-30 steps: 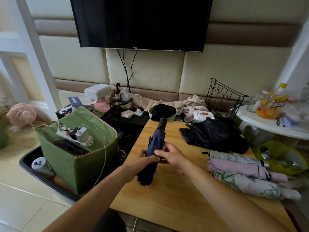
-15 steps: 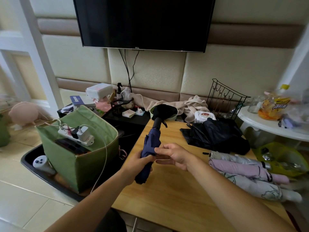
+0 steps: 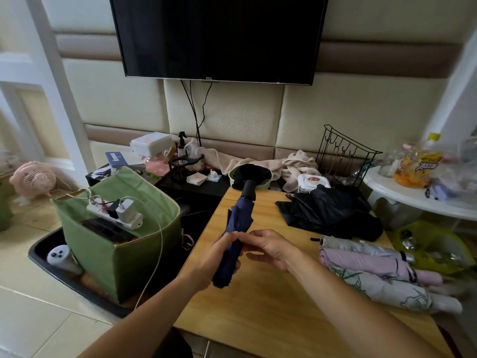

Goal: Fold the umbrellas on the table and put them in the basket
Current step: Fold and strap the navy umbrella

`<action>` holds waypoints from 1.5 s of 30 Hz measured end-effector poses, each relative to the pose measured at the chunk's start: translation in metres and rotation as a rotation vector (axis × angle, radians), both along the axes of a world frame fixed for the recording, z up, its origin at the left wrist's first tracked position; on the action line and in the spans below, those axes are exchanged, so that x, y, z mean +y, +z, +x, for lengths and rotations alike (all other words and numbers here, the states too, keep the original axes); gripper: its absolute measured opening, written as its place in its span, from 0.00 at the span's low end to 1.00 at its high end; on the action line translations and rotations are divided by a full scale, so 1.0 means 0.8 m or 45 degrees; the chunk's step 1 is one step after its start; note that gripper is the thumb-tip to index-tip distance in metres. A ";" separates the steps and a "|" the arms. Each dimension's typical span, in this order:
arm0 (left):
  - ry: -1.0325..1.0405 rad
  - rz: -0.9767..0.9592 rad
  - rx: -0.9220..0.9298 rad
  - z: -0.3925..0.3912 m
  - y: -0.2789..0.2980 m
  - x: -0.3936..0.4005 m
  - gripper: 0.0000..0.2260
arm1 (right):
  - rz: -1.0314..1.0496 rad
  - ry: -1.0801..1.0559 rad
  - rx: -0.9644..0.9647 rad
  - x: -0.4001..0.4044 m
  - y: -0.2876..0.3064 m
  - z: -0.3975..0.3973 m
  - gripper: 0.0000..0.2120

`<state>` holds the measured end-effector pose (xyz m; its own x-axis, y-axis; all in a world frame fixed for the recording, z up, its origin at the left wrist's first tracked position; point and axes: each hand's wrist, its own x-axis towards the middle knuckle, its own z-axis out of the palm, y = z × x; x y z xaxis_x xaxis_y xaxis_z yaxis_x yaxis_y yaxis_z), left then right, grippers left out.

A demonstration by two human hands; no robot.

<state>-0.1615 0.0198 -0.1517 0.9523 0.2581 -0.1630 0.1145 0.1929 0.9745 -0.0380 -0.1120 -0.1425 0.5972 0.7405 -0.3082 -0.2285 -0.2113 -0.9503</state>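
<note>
**Navy umbrella held over the table**

Since one second ago, the right hand (image 3: 268, 248) has let go and is now open, fingertips only touching the navy-blue folded fabric umbrella (image 3: 233, 240). The left hand (image 3: 219, 257) grips its middle above the wooden table (image 3: 271, 306); its black handle points away, canopy loosely gathered. Three rolled umbrellas lie at right: grey (image 3: 361, 248), pink (image 3: 374, 263), white floral (image 3: 392, 290). One green fabric basket (image 3: 129, 264) stands left.

The navy umbrella (image 3: 233, 244) is collapsed, canopy loosely gathered, tilted with its black handle (image 3: 248, 189) pointing away from me, above the bench (image 3: 271, 313). The black umbrella (image 3: 330, 213) lies crumpled at the bench's far right. Three rolled umbrellas, grey (image 3: 361, 248), pink (image 3: 366, 262) and floral (image 3: 387, 288), lie side by side along the right edge. The green basket (image 3: 124, 257) stands left of the bench.
</note>
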 end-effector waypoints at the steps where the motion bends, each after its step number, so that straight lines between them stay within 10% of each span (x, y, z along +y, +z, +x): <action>1: -0.020 -0.032 -0.011 -0.001 0.002 -0.001 0.21 | -0.015 0.011 -0.018 -0.001 0.000 0.000 0.20; 9: -0.188 -0.235 -0.058 -0.001 0.009 -0.001 0.21 | 0.195 0.023 0.130 -0.003 -0.004 -0.005 0.28; 20: -0.269 0.362 0.099 -0.006 0.006 -0.012 0.17 | 0.208 -0.372 0.115 0.012 0.001 0.007 0.32; 28: -0.019 0.852 0.120 0.005 0.000 -0.030 0.12 | -0.045 -0.320 -0.232 0.017 -0.003 -0.007 0.57; 41: 0.072 0.594 0.164 0.006 -0.010 -0.040 0.16 | -0.250 -0.460 -0.868 0.010 -0.008 -0.002 0.23; 45: 0.145 1.064 0.114 0.013 -0.020 -0.024 0.13 | -0.333 -0.618 -1.005 0.012 -0.012 -0.005 0.19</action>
<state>-0.1508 0.0005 -0.1679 0.9058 0.4207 0.0506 0.2215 -0.5718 0.7899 -0.0417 -0.1024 -0.1524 0.9266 0.3227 0.1932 0.3380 -0.4892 -0.8040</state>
